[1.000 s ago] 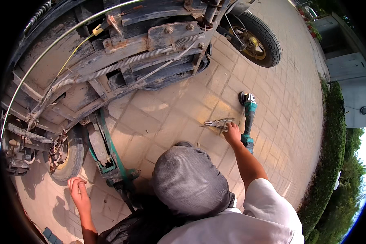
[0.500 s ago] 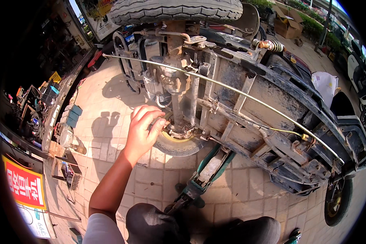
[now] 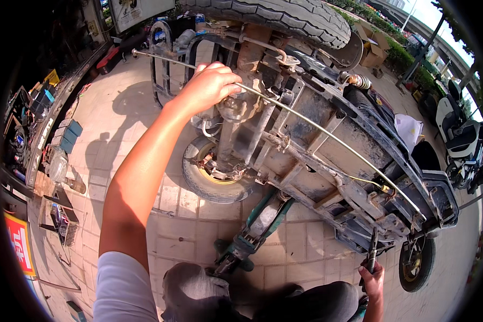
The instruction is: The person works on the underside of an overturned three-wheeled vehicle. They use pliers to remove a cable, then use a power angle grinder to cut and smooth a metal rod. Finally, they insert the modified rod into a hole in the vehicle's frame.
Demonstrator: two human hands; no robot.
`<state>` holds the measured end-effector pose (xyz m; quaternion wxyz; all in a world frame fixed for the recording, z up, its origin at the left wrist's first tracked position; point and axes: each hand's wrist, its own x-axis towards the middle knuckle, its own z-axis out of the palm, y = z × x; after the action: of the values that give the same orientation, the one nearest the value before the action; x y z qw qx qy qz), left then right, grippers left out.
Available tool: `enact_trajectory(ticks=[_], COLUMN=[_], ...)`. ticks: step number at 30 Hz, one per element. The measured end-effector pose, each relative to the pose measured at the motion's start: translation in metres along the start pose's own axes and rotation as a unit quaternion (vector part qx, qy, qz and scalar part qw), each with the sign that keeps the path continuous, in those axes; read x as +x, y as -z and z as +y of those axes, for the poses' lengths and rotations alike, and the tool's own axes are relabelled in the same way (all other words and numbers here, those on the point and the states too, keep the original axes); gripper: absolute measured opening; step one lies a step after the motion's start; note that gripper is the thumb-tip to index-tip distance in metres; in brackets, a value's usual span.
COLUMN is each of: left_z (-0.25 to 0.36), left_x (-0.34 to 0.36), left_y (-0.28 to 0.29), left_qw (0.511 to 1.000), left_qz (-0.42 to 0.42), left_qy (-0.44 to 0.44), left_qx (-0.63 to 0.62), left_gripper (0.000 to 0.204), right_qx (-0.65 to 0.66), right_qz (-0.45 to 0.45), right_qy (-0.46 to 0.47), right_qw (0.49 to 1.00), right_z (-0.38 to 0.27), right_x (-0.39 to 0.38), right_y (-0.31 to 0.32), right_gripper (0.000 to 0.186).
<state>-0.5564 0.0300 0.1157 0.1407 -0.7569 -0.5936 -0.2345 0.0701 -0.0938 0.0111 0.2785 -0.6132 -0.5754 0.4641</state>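
A long thin metal rod point(image 3: 327, 132) slants across the exposed underside of a tipped-over three-wheeled vehicle point(image 3: 306, 115). Near the rod's upper left part, my left hand point(image 3: 212, 86) is closed round it, in front of the rear axle housing point(image 3: 236, 110). At the lower right, my right hand point(image 3: 372, 279) grips what looks like a pair of pliers point(image 3: 372, 255), jaws pointing up toward the vehicle's front end. A yellow cable end point(image 3: 383, 188) lies close to the rod's lower part.
A green jack point(image 3: 257, 225) stands under the frame before my knees. One rear wheel point(image 3: 214, 180) touches the paving; the other tyre point(image 3: 284, 16) is raised at the top. Tools and an open box point(image 3: 59, 217) lie left. A scooter point(image 3: 459, 134) is parked right.
My left hand has moved up from beside the lower wheel and closed on the rod. My right hand has come into view with the pliers. The view has shifted slightly.
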Motion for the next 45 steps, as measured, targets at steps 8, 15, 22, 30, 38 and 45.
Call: enact_trajectory(ticks=[8,15,22,30,38,45], left_z=[0.011,0.038,0.082,0.107,0.118,0.169], left_x=[-0.065,-0.172,-0.251,-0.293,-0.194,-0.042], left_y=[0.005,-0.076,-0.145,-0.192,-0.109,-0.044], left_qw=[0.999,0.982,0.948,0.941,0.905,0.296], left_qz=[-0.024,-0.171,-0.251,-0.201,-0.114,-0.044], left_qy=[-0.037,0.04,0.092,0.13,0.14,0.218], left_qx=[-0.023,-0.075,-0.171,-0.24,-0.384,-0.929], left_gripper=[0.016,0.018,0.021,0.023,0.04,0.064], right_qx=[0.221,0.219,0.219,0.207,0.166,0.237], right_qz=[-0.238,-0.338,-0.33,-0.335,-0.314,-0.288], right_qy=[-0.043,-0.085,-0.097,-0.092,-0.119,-0.073], right_qw=[0.945,0.911,0.913,0.915,0.927,0.925], right_z=[-0.19,-0.277,-0.292,-0.301,-0.32,-0.317], right_x=[0.007,0.055,0.096,0.109,0.117,0.088], right_y=[-0.09,-0.176,-0.204,-0.219,-0.217,-0.199], right_gripper=[0.035,0.037,0.036,0.038,0.023,0.027])
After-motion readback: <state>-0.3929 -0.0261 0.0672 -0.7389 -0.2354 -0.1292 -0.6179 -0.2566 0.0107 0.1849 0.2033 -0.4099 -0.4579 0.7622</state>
